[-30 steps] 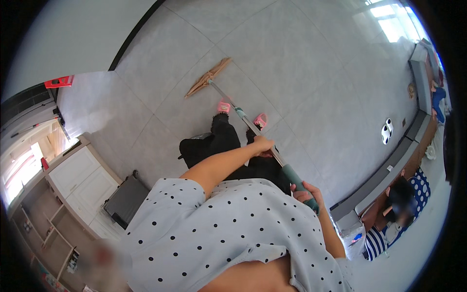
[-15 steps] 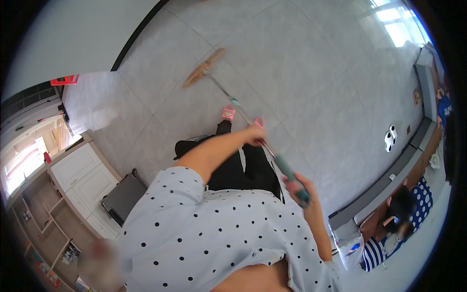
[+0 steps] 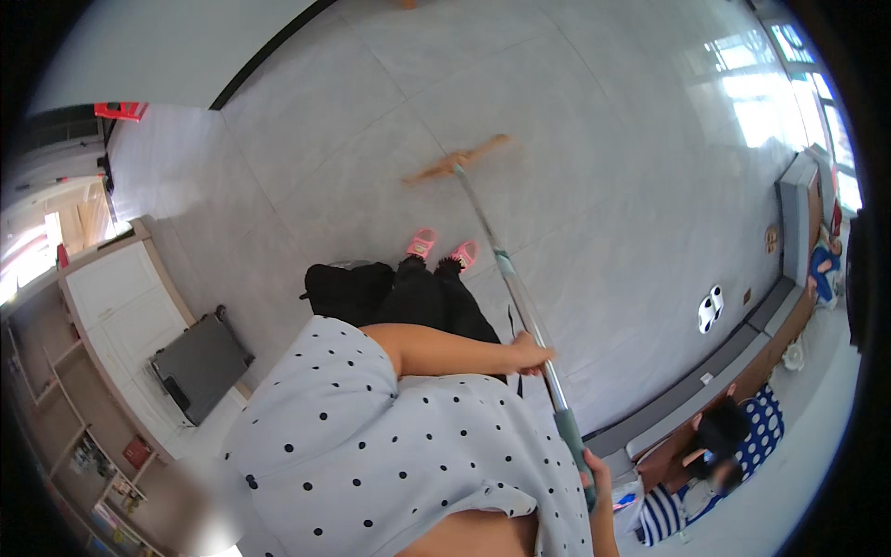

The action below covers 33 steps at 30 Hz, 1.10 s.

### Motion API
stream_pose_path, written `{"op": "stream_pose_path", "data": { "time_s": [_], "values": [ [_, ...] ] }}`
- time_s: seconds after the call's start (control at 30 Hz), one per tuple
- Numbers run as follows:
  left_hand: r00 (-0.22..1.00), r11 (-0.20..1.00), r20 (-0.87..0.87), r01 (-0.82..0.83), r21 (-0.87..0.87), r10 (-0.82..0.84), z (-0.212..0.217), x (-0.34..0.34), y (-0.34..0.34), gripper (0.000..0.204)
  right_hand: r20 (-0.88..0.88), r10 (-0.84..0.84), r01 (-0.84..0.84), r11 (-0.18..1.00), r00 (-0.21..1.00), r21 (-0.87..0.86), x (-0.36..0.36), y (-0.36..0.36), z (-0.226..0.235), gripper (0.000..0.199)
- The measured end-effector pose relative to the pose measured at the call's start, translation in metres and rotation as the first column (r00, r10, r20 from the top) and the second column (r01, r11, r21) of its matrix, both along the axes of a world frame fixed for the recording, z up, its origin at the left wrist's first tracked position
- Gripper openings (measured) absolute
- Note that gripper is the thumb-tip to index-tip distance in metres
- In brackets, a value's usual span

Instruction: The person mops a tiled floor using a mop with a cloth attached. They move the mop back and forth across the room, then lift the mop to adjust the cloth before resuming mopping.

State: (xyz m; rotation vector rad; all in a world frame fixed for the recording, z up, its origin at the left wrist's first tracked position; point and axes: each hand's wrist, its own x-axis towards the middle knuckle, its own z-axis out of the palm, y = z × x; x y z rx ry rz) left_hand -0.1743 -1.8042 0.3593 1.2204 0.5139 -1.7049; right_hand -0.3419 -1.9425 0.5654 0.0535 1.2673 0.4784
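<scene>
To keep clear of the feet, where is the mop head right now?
In the head view, the brown mop head is at upper centre, on the grey floor, beyond the pink shoes, at the far end of the silver pole.

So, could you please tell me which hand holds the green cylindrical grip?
The right hand holds the green cylindrical grip; the left hand instead holds the bare silver metal pole, closer to the long brown mop head.

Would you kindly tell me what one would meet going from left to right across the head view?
Red object, gray suitcase, pink footwear, left hand gripping the mop pole, right hand on the green grip, black-and-white slippers.
</scene>
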Motion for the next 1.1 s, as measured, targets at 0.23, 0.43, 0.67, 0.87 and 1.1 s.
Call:
{"op": "stream_pose_path", "data": {
  "time_s": [0.23,0.43,0.67,0.87,1.1],
  "values": [
    [0.886,0.922,0.364,-0.358,0.149,0.286,-0.154,0.134,0.114,0.031,0.197,0.18,-0.209,0.969,0.964,0.136,0.197,0.056,-0.139,0.036],
    [0.782,0.758,0.447,-0.586,0.287,0.435,-0.138,0.261,0.187,0.025,0.416,0.047,-0.203,0.918,0.908,0.339,0.307,0.163,-0.219,0.031],
    [0.978,0.988,0.209,-0.01,0.152,-0.022,-0.203,0.098,0.085,0.018,0.024,-0.101,0.095,0.978,0.995,0.184,0.138,0.074,-0.178,0.038],
    [0.983,0.983,-0.023,-0.182,0.038,0.183,-0.011,0.011,0.016,0.052,-0.205,0.092,-0.138,0.965,0.974,-0.222,0.038,0.048,-0.022,0.04],
    [0.948,0.999,0.319,-0.03,0.016,0.023,-0.046,0.026,0.035,0.058,0.067,-0.008,0.018,0.989,0.998,-0.15,0.042,0.08,-0.047,0.039]
  ]
}}
